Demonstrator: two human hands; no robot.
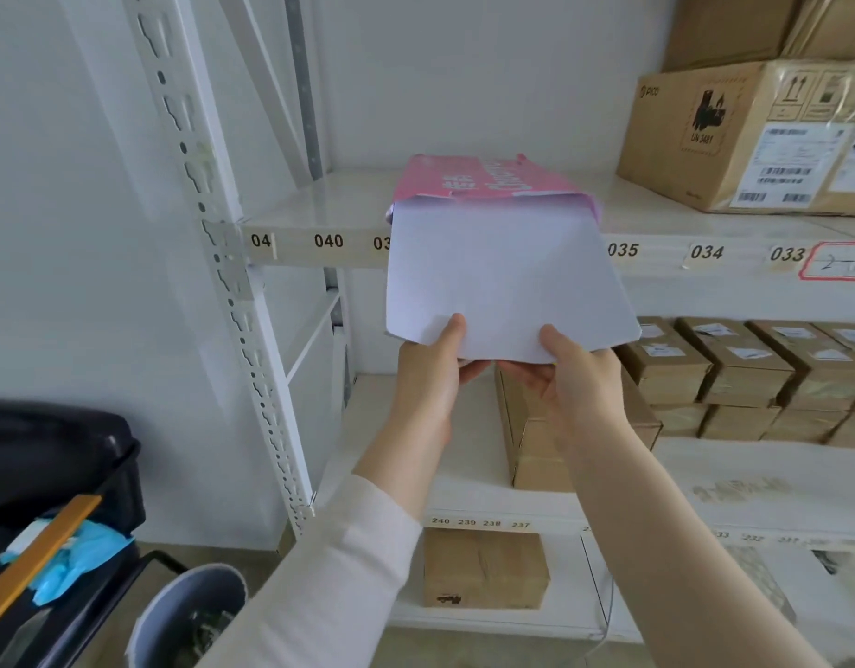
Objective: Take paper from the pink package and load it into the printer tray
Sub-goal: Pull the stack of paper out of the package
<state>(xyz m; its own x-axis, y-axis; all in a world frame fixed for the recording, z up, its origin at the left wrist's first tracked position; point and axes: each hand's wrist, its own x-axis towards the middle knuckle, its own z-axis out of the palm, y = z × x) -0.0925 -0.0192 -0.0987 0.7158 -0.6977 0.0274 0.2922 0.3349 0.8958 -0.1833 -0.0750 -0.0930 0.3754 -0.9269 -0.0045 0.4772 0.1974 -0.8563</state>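
On the shelf (657,219) the pink package (483,178) lies open, with a stack of paper (502,277) drawn partly out of it. Its near edge is pinched by the left hand (428,373) and right hand (577,378), thumbs on top. No printer tray is clearly seen, so the loading is judged entirely undone.

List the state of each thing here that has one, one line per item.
Pink paper package: open at the near end, lying on the upper shelf.
White paper stack: partly drawn out of the package.
Left hand: gripping the stack's near edge.
Right hand: gripping the near edge too.
Large brown cardboard box: closed, taped.
Grey bin: open, holding scraps.
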